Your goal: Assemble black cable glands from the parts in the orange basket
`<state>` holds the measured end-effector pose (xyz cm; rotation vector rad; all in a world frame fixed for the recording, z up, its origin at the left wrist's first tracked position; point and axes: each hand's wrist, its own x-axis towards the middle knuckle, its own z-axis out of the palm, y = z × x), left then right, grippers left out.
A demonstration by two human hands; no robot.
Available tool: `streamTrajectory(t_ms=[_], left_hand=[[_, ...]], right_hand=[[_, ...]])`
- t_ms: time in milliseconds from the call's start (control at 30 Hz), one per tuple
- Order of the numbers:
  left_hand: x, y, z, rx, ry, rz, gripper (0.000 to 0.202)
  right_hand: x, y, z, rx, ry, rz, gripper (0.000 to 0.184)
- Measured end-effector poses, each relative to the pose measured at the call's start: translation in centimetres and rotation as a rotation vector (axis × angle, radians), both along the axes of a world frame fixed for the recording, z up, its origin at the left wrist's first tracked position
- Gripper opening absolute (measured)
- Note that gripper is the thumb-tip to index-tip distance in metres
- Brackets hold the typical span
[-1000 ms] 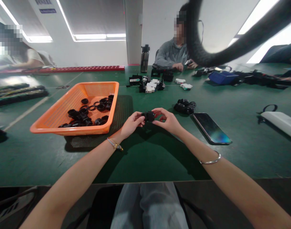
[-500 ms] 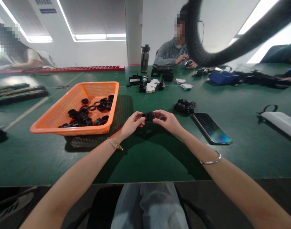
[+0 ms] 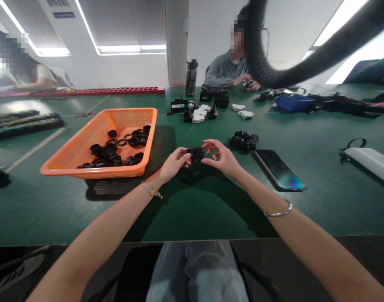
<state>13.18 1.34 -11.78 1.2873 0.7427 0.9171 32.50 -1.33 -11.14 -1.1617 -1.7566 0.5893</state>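
A short black cylindrical part with a ridged body (image 3: 196, 153) lies sideways above the green table, pinched at its left end by the thumb and fingers of my left hand (image 3: 176, 162). Beside its right end, my right hand (image 3: 222, 157) has thumb and fingers spread apart in a loose curve, with nothing gripped. The right fingertips are very close to the part; whether the thumb touches it I cannot tell. To the left stands an orange plastic basket (image 3: 69, 147) with several black rings and caps inside. A small cluster of black parts (image 3: 244, 141) sits beyond my right hand.
A phone (image 3: 278, 168) lies right of my right forearm, and a white device (image 3: 372, 161) farther right. Black and white parts (image 3: 198, 112) are piled ahead, near a dark bottle (image 3: 191, 78). Across the table sits a person in a grey sleeve (image 3: 221, 70). A blurred black loop hangs upper right.
The fingers of my right hand have opened and lifted off the black part's right end. My left hand stays in place, still holding the part.
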Motion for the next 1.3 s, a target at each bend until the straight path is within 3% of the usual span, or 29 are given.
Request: streamTrajectory(t_ms=[267,900,1000,1133,1300], left_hand=[[-0.07,-0.11,0.10,0.005,0.015,-0.008,0.017],[-0.13,-0.07,0.13,0.045,0.032,-0.016,0.016],[-0.06,-0.04,0.09,0.034,0.041,-0.015,0.013],[0.09,0.14,-0.03,0.011,0.074,-0.024,0.016],[0.09,0.19,-0.10,0.022,0.089,-0.049,0.016]], right_hand=[[-0.27,-0.40,0.40,0.025,-0.046,0.012,0.034],[0.04,-0.09,0.06,-0.094,-0.071,-0.023,0.039],[-0.10,-0.22,0.02,-0.068,-0.083,-0.010,0.039],[-0.30,-0.50,0.03,0.005,-0.124,0.038,0.052],[-0.36,-0.55,0.08,0.038,-0.169,0.040,0.043]])
